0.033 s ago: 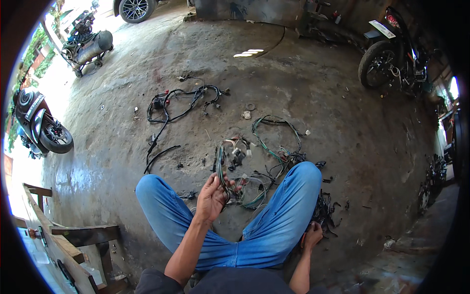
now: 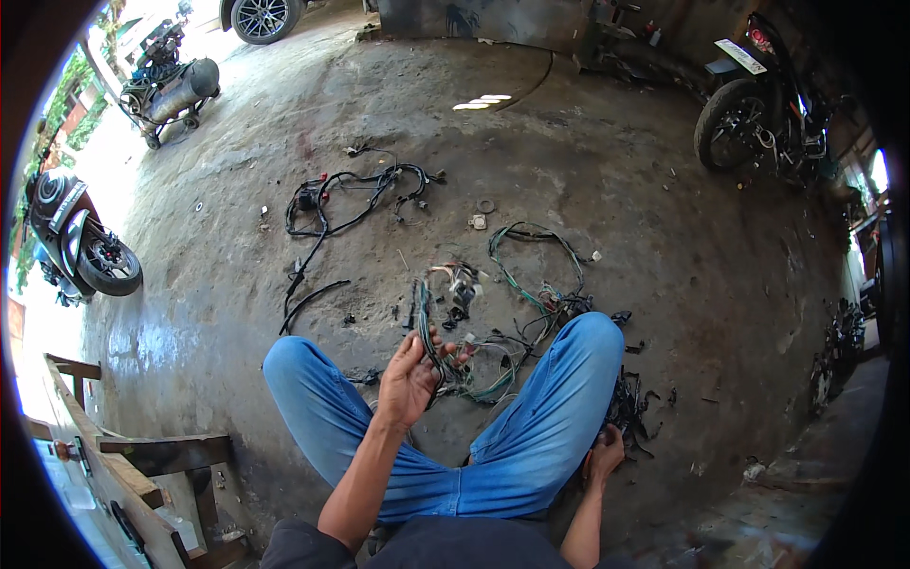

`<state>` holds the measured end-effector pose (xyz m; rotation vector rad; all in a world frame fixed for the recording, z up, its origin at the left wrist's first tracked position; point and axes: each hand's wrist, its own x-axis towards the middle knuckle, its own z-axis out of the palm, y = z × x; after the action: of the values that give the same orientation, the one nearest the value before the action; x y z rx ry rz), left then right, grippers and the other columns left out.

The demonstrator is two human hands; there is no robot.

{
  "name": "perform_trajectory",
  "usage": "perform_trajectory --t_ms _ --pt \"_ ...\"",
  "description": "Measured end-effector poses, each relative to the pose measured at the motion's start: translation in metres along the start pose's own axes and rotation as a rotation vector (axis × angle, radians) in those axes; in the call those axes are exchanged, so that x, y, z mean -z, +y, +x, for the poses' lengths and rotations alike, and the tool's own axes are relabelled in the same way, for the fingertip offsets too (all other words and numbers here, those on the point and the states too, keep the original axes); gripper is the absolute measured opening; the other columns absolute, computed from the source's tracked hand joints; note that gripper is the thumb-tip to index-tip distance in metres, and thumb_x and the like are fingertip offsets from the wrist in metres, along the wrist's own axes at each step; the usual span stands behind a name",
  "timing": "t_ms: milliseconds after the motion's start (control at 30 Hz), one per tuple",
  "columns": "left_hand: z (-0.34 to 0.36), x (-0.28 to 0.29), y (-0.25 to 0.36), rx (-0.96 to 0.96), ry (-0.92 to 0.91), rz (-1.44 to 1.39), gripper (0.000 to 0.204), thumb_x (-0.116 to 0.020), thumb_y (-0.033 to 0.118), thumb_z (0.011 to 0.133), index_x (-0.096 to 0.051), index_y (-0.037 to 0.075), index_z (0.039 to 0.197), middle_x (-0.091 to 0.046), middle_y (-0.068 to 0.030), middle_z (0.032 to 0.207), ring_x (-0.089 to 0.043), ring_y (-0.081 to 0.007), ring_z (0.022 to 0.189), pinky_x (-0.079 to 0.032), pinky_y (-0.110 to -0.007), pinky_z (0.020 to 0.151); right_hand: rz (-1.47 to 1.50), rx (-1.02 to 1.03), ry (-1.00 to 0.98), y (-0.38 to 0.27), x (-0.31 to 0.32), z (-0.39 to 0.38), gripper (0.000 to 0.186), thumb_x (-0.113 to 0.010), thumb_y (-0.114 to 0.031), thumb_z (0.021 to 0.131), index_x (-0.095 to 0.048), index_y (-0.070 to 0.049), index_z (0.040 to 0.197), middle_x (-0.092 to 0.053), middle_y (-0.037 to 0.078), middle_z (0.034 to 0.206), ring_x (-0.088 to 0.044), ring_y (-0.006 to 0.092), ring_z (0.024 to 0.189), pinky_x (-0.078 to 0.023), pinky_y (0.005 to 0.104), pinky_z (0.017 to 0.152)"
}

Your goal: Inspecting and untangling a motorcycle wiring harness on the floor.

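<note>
Between my raised knees, my left hand (image 2: 408, 381) is closed round a wiring harness (image 2: 424, 318), a bundle of dark and green wires. From its upper end hang white and dark connectors (image 2: 464, 284), a little blurred. Beneath it on the floor lie more loose wires (image 2: 495, 379), partly hidden by the hand and the harness. Outside my right knee, my right hand (image 2: 605, 455) is low by a heap of black scraps (image 2: 633, 412), its fingers curled. Whatever is in those fingers is hidden by the hand and my leg.
Further out lie a black harness (image 2: 327, 228) and a green wire coil (image 2: 512, 275). A wooden bench (image 2: 161, 453) stands at left. Motorcycles (image 2: 735, 123) stand at the right and left edges, with an air compressor (image 2: 194, 81) and a car wheel (image 2: 261, 19) far left.
The connectors at the harness's upper end have swung slightly left. My right hand has shifted a little upward; my left hand has hardly moved.
</note>
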<state>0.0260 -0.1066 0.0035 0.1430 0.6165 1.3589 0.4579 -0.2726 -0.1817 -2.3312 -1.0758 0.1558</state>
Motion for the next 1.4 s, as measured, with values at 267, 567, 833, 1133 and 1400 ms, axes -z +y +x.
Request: perform_trajectory --t_ms 267,567,833,1133,1400 --pt "0.013 -0.024 0.047 -0.124 -0.051 0.334 0.043 -0.053 0.025 0.107 -0.053 0.003 0.144 -0.061 -0.0034 0.121 -0.059 -0.0137 0.111 -0.051 -0.033 0.089 0.16 -0.527 -0.168 -0.068 0.045 0.03 0.039 -0.069 0.002 0.086 -0.068 -0.002 0.125 -0.069 0.018 0.112 -0.068 0.0285 0.102 -0.052 0.0387 0.085" --pt "0.01 -0.046 0.092 -0.22 -0.105 0.459 0.045 -0.053 0.032 0.107 -0.055 0.004 0.142 -0.06 0.0019 0.099 -0.056 -0.0051 0.083 -0.044 -0.018 0.067 0.489 0.349 0.149 -0.277 0.118 0.035 0.033 -0.061 0.003 0.093 -0.068 -0.001 0.125 -0.068 0.014 0.12 -0.064 0.0279 0.112 -0.051 0.0376 0.098" --pt "-0.012 -0.058 0.07 -0.178 -0.141 0.7 0.042 -0.052 0.035 0.108 -0.061 0.004 0.136 -0.057 0.0055 0.096 -0.049 -0.0014 0.073 -0.038 -0.018 0.065 0.902 0.606 -0.632 -0.417 0.046 -0.02 0.021 -0.069 -0.01 0.095 -0.074 -0.004 0.115 -0.073 0.008 0.114 -0.067 0.0203 0.107 -0.052 0.0325 0.094" --pt "-0.024 -0.057 0.063 -0.319 -0.105 1.013 0.036 -0.05 0.032 0.109 -0.067 0.004 0.123 -0.054 0.0093 0.082 -0.042 -0.0006 0.071 -0.031 -0.019 0.062 0.979 0.434 -1.024 -0.415 0.027 -0.03 0.023 -0.079 -0.008 0.087 -0.076 -0.001 0.109 -0.073 0.004 0.096 -0.067 0.0127 0.091 -0.051 0.0279 0.082" --pt "-0.016 -0.033 0.045 -0.453 -0.145 1.142 0.025 -0.054 0.018 0.107 -0.066 -0.002 0.114 -0.056 -0.0008 0.096 -0.049 -0.0084 0.084 -0.04 -0.023 0.073 0.857 0.579 -0.758 -0.427 -0.01 -0.036 0.014 -0.069 0.002 0.088 -0.07 0.002 0.102 -0.067 0.012 0.094 -0.068 0.0262 0.083 -0.052 0.0354 0.074"
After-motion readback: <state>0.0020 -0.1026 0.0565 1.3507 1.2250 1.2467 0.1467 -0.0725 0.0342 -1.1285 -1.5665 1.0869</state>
